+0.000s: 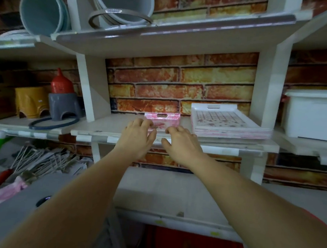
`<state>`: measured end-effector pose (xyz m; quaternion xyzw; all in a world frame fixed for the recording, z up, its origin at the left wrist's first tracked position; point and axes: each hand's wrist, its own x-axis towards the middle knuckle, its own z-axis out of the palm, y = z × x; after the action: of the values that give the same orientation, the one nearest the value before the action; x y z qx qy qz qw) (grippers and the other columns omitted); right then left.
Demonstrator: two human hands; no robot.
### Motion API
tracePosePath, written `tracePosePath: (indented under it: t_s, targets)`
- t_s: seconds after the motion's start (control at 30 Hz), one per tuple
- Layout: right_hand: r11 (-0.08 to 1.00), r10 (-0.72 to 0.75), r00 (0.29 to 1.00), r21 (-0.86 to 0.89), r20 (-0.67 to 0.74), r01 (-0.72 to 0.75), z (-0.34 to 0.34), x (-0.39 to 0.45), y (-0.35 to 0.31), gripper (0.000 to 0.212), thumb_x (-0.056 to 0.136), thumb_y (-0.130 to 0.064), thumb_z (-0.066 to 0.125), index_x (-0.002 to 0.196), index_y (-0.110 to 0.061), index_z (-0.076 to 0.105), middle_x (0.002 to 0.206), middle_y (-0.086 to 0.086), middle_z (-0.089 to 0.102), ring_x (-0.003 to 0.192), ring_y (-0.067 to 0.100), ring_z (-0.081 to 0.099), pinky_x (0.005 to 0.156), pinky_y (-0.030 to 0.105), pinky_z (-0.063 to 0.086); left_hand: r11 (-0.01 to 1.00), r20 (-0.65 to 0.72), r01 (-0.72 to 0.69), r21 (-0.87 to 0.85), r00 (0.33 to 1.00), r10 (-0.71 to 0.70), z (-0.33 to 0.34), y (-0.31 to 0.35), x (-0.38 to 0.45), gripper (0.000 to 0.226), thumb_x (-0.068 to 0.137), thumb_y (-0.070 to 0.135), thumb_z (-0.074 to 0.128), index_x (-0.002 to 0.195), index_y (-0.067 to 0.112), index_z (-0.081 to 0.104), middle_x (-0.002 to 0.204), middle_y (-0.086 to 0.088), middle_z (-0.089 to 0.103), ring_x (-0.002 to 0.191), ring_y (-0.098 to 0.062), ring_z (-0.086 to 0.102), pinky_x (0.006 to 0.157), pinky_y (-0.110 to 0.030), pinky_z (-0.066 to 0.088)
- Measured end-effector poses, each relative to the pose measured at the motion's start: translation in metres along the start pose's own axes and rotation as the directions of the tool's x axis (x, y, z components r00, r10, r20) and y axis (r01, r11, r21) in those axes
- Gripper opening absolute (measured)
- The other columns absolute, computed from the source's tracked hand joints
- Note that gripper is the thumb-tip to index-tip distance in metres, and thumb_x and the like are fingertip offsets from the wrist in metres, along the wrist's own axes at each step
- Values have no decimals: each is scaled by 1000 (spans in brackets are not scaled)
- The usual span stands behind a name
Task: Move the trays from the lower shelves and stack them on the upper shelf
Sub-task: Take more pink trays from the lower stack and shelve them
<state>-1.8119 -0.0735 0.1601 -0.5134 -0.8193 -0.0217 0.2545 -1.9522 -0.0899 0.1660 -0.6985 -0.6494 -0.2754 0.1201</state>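
A pink patterned tray (162, 120) with a slot handle in its far wall lies flat on the middle shelf (108, 128), toward the centre of the bay and close to the brick-patterned back wall (181, 82). Both hands rest on its near edge. The left hand (138, 135) lies palm down with fingers spread over the tray's near left corner; the right hand (182, 142) lies palm down with fingers loosely spread at the near right corner. Whether either hand actually grips the rim cannot be told, since the fingers cover it.

Just right of this tray, on the same shelf, sits a stack of trays (230, 121); the top one is white with a grid and flower print, and pink edges show beneath it.

In the bay to the right stands a white box (312, 115). In the bay to the left are a yellow stool (31, 101), a grey stool (64, 105) with a red bottle-shaped thing (62, 83) on top, and a dark ring (52, 123) lying at the shelf edge.

On the shelf above (165, 36) grey-blue tubs (43, 9) lean on their sides. Lower left, a heap of utensils (38, 159) is visible.
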Motion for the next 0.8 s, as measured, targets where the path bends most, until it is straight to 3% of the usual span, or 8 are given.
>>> tracePosePath:
  t_s: [0.17,0.27,0.4,0.63,0.8]
  targets:
    - [999,11,1000,43,6,-11,-9,-47,0,42,99,-36,39,136,-16,45,137,8,48,127,25,43,104,43,35,999,20,22,-29,1000,-21,-7,25,-46,40,100,30,37,135,12,43,136,-13,44,128,-28,38,106,-36,30]
    - [998,3,1000,60,19,-4,-7,-75,2,40,99,-35,40,132,-14,48,132,10,51,121,28,48,95,37,39,994,51,67,-82,997,-63,-2,29,-72,40,100,29,38,134,11,44,135,-14,44,127,-30,39,105,-38,31]
    - [999,10,990,38,144,-16,31,-118,13,38,99,-35,41,130,-14,47,131,10,50,119,29,48,92,38,40,990,174,123,-64,979,-110,32,26,-114,41,100,31,38,135,10,42,135,-14,44,125,-32,40,103,-40,34]
    - [995,88,914,14,397,-101,127,-200,35,40,98,-32,43,135,-17,45,135,7,49,126,27,46,100,38,38,980,457,197,-6,873,-172,110,7,-213,39,100,29,38,135,13,42,137,-11,43,127,-30,40,105,-37,34]
    - [993,102,808,-14,581,-115,182,-252,39,40,100,-32,40,137,-17,42,134,7,47,124,27,46,98,40,39,970,636,237,44,743,-210,152,-8,-276,39,100,30,38,135,16,42,136,-9,45,126,-27,41,105,-37,34]
